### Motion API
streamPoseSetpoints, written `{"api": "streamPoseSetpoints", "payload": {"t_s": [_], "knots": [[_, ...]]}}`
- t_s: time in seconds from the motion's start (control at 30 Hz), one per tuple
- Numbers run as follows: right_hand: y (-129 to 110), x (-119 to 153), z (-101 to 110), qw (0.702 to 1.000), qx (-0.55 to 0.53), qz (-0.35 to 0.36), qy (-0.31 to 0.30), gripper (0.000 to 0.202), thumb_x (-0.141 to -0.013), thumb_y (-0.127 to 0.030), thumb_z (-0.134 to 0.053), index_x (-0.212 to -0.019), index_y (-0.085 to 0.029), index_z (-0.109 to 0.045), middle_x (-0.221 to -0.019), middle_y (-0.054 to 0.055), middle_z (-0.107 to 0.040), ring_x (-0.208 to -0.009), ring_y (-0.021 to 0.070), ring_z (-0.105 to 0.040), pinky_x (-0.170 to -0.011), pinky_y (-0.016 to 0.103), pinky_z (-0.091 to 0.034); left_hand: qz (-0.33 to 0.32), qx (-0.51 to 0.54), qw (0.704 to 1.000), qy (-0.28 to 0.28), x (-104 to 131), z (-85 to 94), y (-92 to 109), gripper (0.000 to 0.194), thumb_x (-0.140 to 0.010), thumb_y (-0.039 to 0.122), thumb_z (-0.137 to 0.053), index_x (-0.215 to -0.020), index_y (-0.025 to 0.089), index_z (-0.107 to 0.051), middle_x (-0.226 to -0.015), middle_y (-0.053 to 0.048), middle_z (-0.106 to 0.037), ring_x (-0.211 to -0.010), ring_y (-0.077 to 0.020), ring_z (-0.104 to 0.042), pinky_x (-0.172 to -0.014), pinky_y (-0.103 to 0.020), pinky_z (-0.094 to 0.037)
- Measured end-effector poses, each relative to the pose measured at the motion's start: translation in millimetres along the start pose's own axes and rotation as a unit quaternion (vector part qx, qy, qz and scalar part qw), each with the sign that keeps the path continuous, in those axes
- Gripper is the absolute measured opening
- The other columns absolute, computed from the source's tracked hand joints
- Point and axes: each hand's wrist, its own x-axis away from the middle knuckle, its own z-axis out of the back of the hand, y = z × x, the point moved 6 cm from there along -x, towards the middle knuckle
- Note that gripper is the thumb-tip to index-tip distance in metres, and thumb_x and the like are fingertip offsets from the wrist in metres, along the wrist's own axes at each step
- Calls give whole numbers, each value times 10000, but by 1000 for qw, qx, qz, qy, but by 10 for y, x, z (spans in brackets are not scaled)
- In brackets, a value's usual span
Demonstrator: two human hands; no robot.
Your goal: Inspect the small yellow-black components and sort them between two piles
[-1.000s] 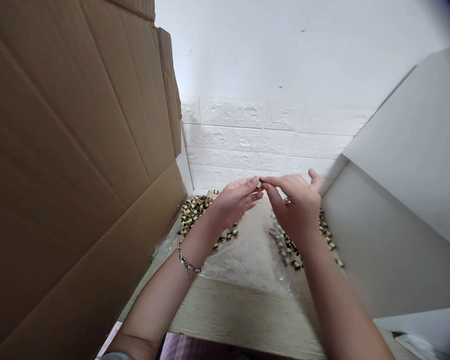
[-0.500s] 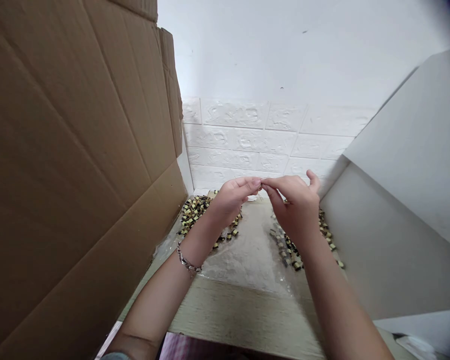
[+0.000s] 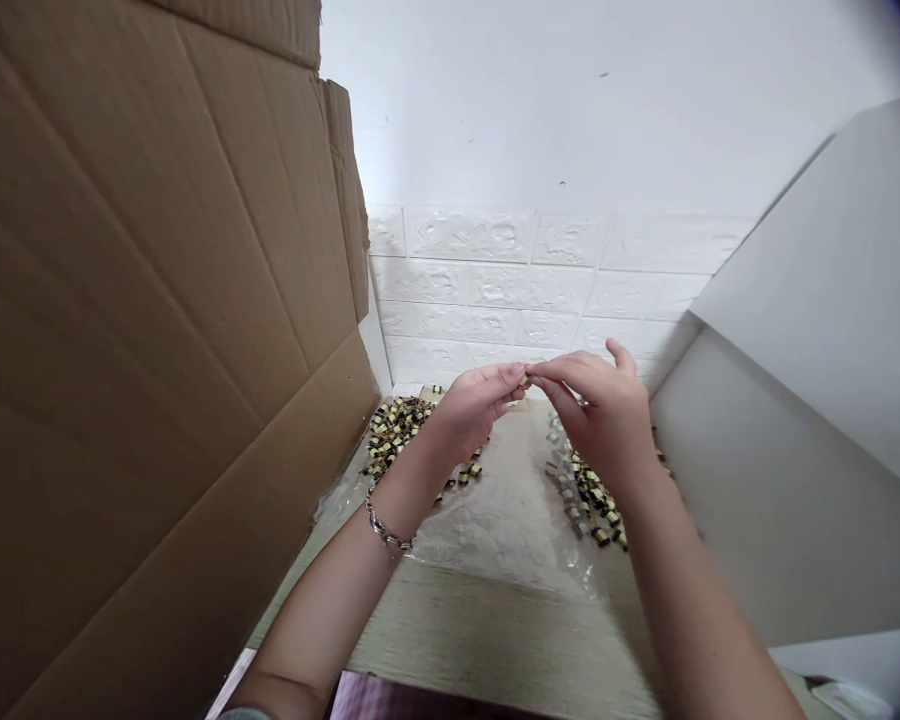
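My left hand (image 3: pixel 477 402) is closed in a pinch on a small yellow-and-black part (image 3: pixel 526 381), held up above the table. Right beside it, my right hand (image 3: pixel 598 410) has its thumb and index finger pressed together at the part's edge; whatever sits between those fingertips is too small to make out. One pile of yellow-and-black parts (image 3: pixel 396 428) lies behind my left forearm. Another pile (image 3: pixel 594 492) is partly covered by my right hand and forearm. A clear plastic sheet (image 3: pixel 495 530) lies flat between the piles.
A tall cardboard panel (image 3: pixel 157 350) stands along the left. White panels (image 3: pixel 802 430) rise on the right. A white brick-pattern wall (image 3: pixel 495 285) closes off the back. The pale wooden table (image 3: pixel 487 625) has its front edge near my body.
Both hands have shifted slightly right and down in the view, along with the scene. The yellow-and-black part now shows more clearly between the fingertips.
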Motion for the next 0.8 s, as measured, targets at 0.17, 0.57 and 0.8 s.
{"api": "streamPoseSetpoints", "payload": {"t_s": [0.17, 0.57, 0.8], "knots": [[-12, 15, -6, 1000, 16, 6, 6, 88, -808, -219, -496, -852, -228, -571, -782, -30, -634, -740, 109, -576, -980, 392, -235, 38, 41, 998, 9, -2, -1, -72, 213, -729, 376, -578, -786, 172, -598, -791, -3, -534, -757, -88, -455, -700, -229, -308], [-3, -6, 43, 998, 24, 19, -46, 107, -793, -184, -489, -822, -198, -591, -741, -12, -625, -708, 122, -560, -654, 238, -390, 64, 34, 997, 7, -10, -8, -161, 236, -731, 398, -570, -779, 167, -579, -762, -2, -509, -722, -86, -441, -667, -226, -307], [-2, 11, 10, 997, 64, 10, -31, 91, -793, -185, -464, -764, -187, -550, -705, -2, -587, -658, 126, -541, -600, 234, -373, 24, 9, 1000, -11, -28, -45, -134, 243, -741, 396, -550, -721, 155, -571, -691, 3, -470, -657, -84, -404, -613, -231, -289]]}}
